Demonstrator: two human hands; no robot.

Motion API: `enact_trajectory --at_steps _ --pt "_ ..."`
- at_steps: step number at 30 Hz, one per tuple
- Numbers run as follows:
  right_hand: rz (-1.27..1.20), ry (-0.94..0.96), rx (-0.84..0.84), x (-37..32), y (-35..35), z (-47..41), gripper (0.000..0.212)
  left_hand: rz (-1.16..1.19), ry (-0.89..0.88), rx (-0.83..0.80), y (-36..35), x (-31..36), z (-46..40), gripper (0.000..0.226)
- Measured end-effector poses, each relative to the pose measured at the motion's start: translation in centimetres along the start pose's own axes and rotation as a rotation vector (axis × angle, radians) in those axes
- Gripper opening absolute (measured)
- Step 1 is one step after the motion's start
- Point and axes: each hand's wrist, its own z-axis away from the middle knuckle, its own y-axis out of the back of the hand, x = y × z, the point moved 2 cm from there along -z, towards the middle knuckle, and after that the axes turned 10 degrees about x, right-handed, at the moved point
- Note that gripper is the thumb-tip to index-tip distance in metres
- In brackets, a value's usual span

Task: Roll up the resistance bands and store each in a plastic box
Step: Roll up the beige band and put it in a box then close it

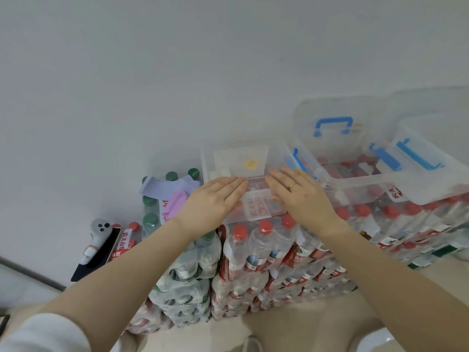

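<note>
Both hands lie flat and unclenched, palms down, on the lid of a clear plastic box point(253, 196): left hand point(215, 196) on its left part, right hand point(297, 191) on its right. The box rests on packs of water bottles point(256, 247). Just left of the left hand, lilac and pink resistance bands point(172, 196) lie loose; beyond the right hand stand open boxes with blue handles point(355, 153).

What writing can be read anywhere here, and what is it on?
"农夫山" in white on red: pack label beside the phone.
"农夫" in red: white label under the open box.
Yellow sticker on the clear box under both hands: handwriting too small.
Bottle labels: blurred.
</note>
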Motion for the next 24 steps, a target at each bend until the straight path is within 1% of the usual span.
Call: enact_trajectory --at_steps 3,5,6,7,8,10,11,12,14,16,18,20,22,24 --pt "-0.068 -0.063 -0.073 -0.5 0.1 0.5 0.039 0.082 0.055 -0.057 0.3 0.1 0.0 0.038" --pt "-0.142 -0.142 -0.151 -0.9 0.6 0.5 0.054 0.279 0.144 -0.076 1.1 0.2 0.2 0.047" --pt "-0.168 -0.179 -0.169 -1.0 0.9 0.3 0.061 0.385 0.212 -0.048 1.8 0.0 0.3 0.051" --pt "-0.188 -0.203 -0.151 -1.2 1.4 -0.1 0.064 0.455 0.272 -0.019 2.6 -0.2 0.3 0.052" --pt "-0.218 -0.207 -0.095 -1.6 1.8 -0.8 0.061 0.476 0.326 0.019 3.3 -0.6 0.6 0.050" --pt "-0.330 -0.181 0.059 -2.8 2.8 -2.9 0.043 0.431 0.391 0.074 4.2 -2.0 1.4 0.040" --pt "-0.411 -0.164 0.130 -3.4 3.3 -4.2 0.034 0.407 0.428 0.067 4.5 -2.8 1.8 0.036" --pt "-0.496 -0.147 0.172 -4.2 3.6 -5.4 0.028 0.385 0.476 0.060 4.7 -3.7 2.4 0.034" --pt "-0.611 -0.090 0.163 -6.2 4.0 -7.1 0.024 0.328 0.584 0.034 5.0 -5.2 3.9 0.037" --pt "-0.654 -0.039 0.051 -8.1 4.1 -8.6 0.026 0.326 0.742 -0.005 5.5 -5.9 5.7 0.036" --pt "-0.721 -0.061 -0.135 -10.2 4.1 -9.6 0.028 0.373 0.874 -0.069 6.0 -6.4 7.3 0.035" --pt "-0.799 -0.078 -0.312 -12.0 3.6 -10.3 0.025 0.346 0.886 -0.142 6.1 -7.4 8.6 0.040" --pt "-0.804 -0.073 -0.397 -13.6 2.7 -11.0 0.026 0.299 0.859 -0.242 5.5 -8.8 9.7 0.037" --pt "-0.781 -0.109 -0.460 -14.9 0.9 -11.3 0.026 0.269 0.812 -0.349 4.2 -10.1 10.5 0.039"
